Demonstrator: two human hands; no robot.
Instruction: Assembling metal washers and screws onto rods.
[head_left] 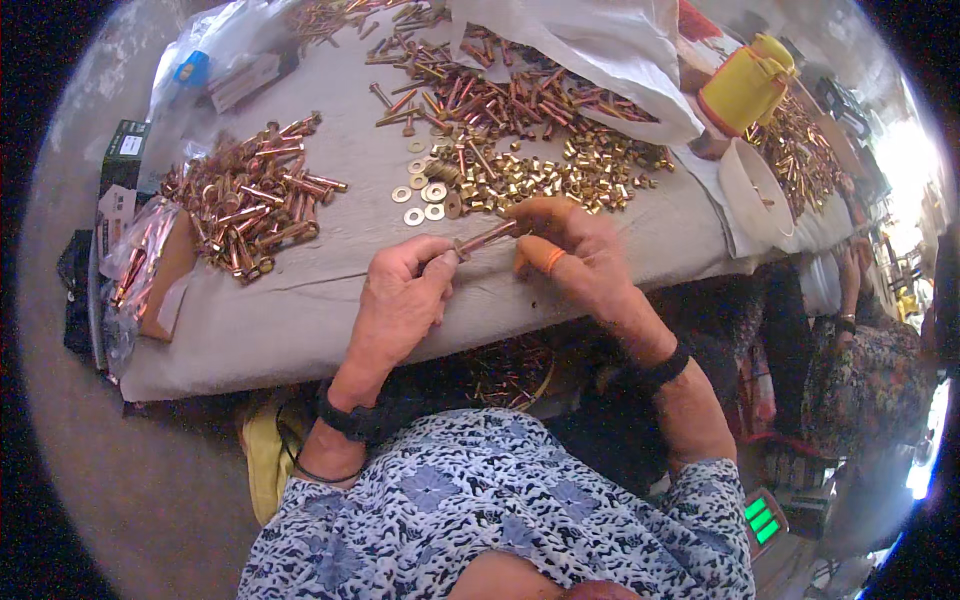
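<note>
My left hand (pixel 402 300) pinches a copper-coloured anchor bolt (pixel 487 238) by its washer end, between thumb and forefinger. The bolt slants up to the right, over the near part of the table. Around its far end curl the fingers of my right hand (pixel 585 255), which wears orange covers on thumb and forefinger; that tip is partly hidden. Just beyond lie loose flat washers (pixel 434 211) and a spread of short brass-coloured sleeves (pixel 590 165). Behind these is a heap of long bolts (pixel 500 95).
A pile of bolts with washers (pixel 255 195) lies at left, beside an open cardboard box (pixel 170 270). White plastic sheeting (pixel 580 50) covers the back. At right stand a white bowl (pixel 752 190) and a yellow-red container (pixel 745 85). Another person's arm (pixel 850 285) shows at far right.
</note>
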